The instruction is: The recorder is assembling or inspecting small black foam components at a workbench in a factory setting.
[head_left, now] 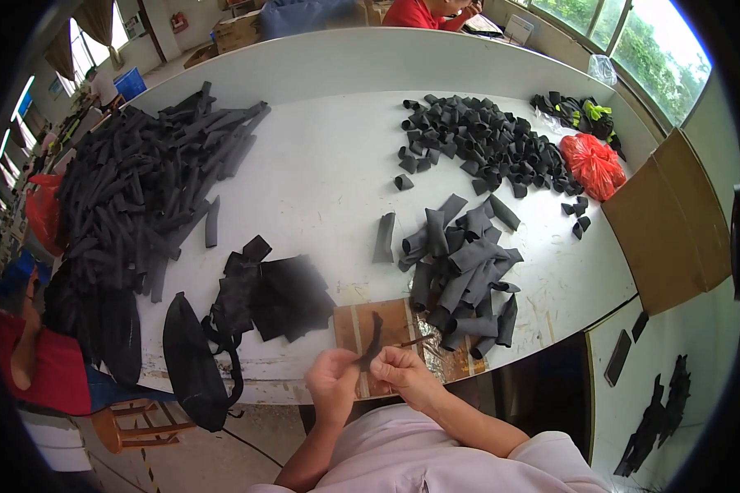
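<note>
At the table's near edge, my left hand (334, 383) and my right hand (406, 376) meet with fingers pinched together. Between them is a narrow black fabric strip (375, 335), its free end curving up and away from me. A thin dark brown stick (418, 340) points out beside my right hand; whether the hand holds it or it lies on the surface I cannot tell. Beneath is a worn brown board (353, 322) with tape on it. Right of the board lies a pile of dark grey fabric tubes (469, 261), some overlapping its far right corner.
Flat black pieces (290, 297) and a black bag-like cloth (191, 361) lie left of my hands. A big heap of dark strips (131, 181) covers the far left. Short black tubes (485, 140), a red plastic bag (592, 164) and a cardboard sheet (670, 222) are at the right.
</note>
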Tool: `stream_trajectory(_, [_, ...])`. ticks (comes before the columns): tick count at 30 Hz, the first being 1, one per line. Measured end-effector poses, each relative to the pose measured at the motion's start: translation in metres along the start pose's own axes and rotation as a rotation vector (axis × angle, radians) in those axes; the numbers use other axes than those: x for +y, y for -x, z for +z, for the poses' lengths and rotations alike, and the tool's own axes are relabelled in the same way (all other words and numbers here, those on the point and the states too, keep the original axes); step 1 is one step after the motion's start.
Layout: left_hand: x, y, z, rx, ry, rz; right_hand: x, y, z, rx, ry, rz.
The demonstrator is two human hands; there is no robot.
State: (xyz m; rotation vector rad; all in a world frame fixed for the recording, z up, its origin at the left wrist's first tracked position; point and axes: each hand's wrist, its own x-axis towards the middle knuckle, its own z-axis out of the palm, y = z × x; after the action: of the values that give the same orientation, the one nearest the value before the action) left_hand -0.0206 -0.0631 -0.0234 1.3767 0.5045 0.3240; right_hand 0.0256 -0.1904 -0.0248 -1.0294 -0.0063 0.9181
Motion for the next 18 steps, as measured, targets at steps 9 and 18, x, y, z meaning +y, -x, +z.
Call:
stream_trajectory(9, [0.04, 0.013, 0.0, -0.893, 0.964, -0.484, -0.015, 0.026, -0.004, -0.147, 0.007, -0.365])
stream_trajectory(18, [0.025, 0.018, 0.03, -0.209, -0.178, 0.547, -0.044, 0.046, -0.004, 0.119, 0.694, -0.706])
